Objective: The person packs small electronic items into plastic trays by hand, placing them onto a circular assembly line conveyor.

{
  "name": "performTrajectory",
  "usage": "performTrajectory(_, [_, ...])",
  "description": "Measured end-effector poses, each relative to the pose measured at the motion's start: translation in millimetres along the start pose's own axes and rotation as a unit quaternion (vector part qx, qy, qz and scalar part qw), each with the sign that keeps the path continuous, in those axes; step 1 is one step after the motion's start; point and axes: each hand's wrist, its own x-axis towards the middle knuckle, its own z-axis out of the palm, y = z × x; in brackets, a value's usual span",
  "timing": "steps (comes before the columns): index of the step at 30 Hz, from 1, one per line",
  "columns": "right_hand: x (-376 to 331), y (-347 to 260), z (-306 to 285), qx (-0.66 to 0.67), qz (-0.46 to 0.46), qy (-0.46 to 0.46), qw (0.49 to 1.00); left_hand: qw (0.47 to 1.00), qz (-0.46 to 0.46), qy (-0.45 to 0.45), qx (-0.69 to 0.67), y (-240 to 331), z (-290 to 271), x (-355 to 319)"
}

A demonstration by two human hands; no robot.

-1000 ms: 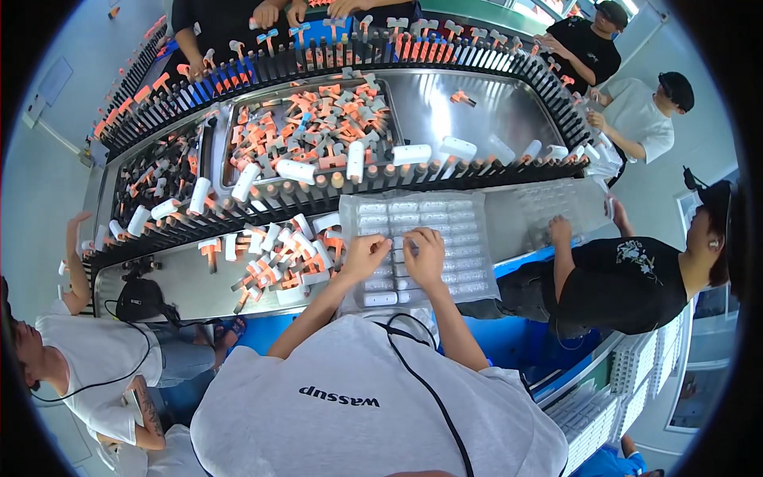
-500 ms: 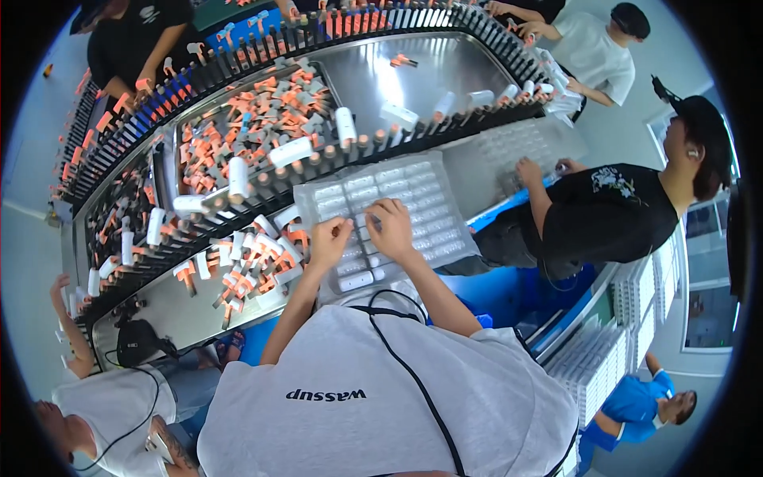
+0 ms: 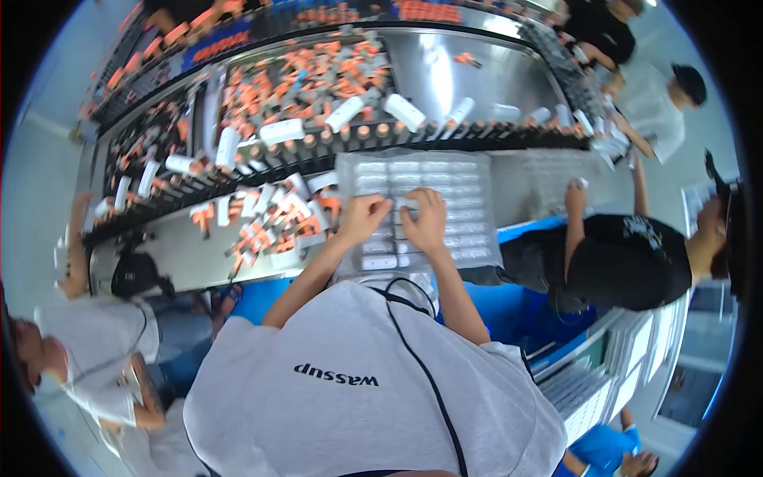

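Note:
In front of my body lies a clear plastic tray (image 3: 469,213) with rows of moulded slots. My left hand (image 3: 366,218) is closed in a pinch over its left columns; whatever is between the fingertips is too small to make out. Beside it, my right hand (image 3: 426,219) bends over the middle slots, its fingers curled toward the thumb around something I cannot make out. A white capsule-shaped piece (image 3: 380,261) sits in the slot at the tray's near left corner.
Left of the tray, white and orange pieces (image 3: 274,219) lie heaped on a metal bench. Beyond runs a black rack (image 3: 318,149) of upright orange-tipped parts, with a bin of orange and grey parts (image 3: 310,79) behind. A co-worker in black (image 3: 628,258) stands at right; stacked trays (image 3: 592,397) stand behind.
The view has shifted, so the tray and both hands appear farther right. Both hands stay over the tray, close together. The right co-worker's arm has moved.

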Motion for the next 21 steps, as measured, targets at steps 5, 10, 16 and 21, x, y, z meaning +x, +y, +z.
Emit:
performTrajectory(5, [0, 3, 1, 0.0, 0.013, 0.007, 1.0, 1.0, -0.013, 0.006, -0.024, 6, 3, 2])
performTrajectory(10, [2, 1, 1, -0.006, 0.01, -0.004, 1.0, 0.998, -0.017, 0.024, -0.047, -4, 4, 2])
performTrajectory(16, [-1, 1, 1, 0.019, 0.005, 0.003, 1.0, 0.999, 0.003, 0.029, -0.03, -2, 3, 2])
performTrajectory(21, [-1, 4, 1, 0.04, 0.004, 0.05, 0.998, 0.999, -0.015, 0.006, -0.041, -6, 4, 2])
